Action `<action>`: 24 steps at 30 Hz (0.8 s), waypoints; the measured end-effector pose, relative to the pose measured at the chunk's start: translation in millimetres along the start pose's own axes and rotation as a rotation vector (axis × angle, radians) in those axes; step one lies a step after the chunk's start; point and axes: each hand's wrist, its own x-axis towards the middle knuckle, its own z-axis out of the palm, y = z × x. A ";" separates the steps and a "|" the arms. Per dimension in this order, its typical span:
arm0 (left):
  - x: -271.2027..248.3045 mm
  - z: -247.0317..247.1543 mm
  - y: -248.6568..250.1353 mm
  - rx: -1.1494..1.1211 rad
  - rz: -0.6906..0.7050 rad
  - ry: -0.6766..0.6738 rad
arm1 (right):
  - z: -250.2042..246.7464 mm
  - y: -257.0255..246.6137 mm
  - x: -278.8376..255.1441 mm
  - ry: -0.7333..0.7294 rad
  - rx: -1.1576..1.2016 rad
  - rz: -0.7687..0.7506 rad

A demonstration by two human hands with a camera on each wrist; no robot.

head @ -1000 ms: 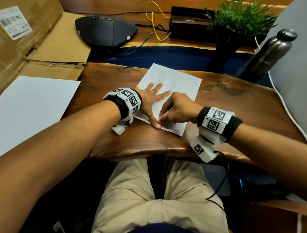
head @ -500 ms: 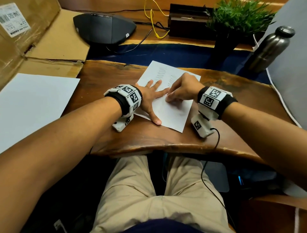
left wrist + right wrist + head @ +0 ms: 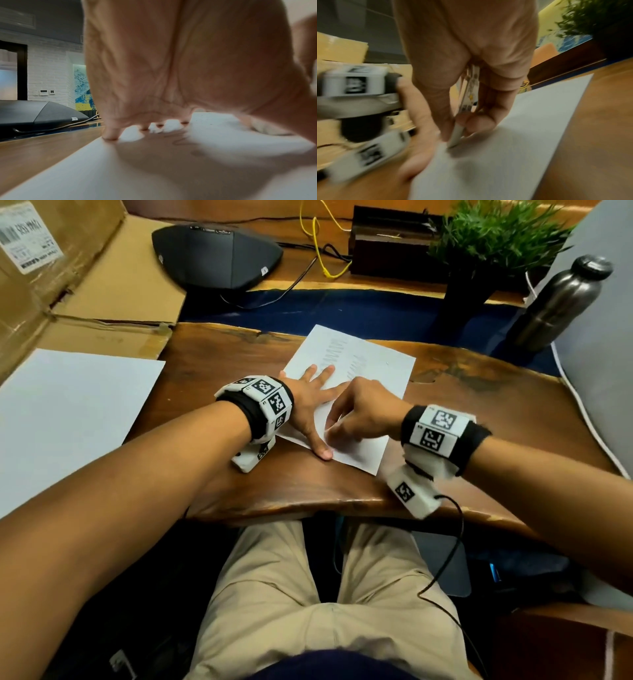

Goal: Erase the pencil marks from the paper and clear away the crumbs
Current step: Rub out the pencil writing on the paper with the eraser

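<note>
The paper (image 3: pixel 373 371) lies flat on the wooden table (image 3: pixel 219 491), turned at a slant: its long axis runs from the near edge of the table up and away toward the potted plant (image 3: pixel 493 237), with faint pencil marks (image 3: pixel 334 352) along the far half. The left hand (image 3: pixel 310 402) lies on the paper's left side, fingers spread and straight, pressing the sheet down; the thumb reaches toward the paper's near corner. The right hand (image 3: pixel 363 412) sits over the middle of the paper, just right of the left hand, fingers curled and pinching a pale eraser (image 3: pixel 456 136) whose lower end touches the sheet. The eraser stands steeply, tilted a little.
</note>
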 end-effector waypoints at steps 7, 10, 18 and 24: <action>-1.2 -0.2 -0.5 -0.003 0.001 0.000 | -13.8 5.5 19.4 0.132 0.055 0.057; 1.1 1.7 -1.3 0.004 0.007 0.002 | 0.5 -1.3 0.7 -0.034 0.063 0.021; 2.9 1.7 -1.7 0.000 0.009 0.009 | -2.8 -1.4 10.7 0.084 0.053 0.020; 0.9 0.4 -0.8 -0.002 0.000 0.002 | -30.1 4.4 28.2 0.151 0.139 0.150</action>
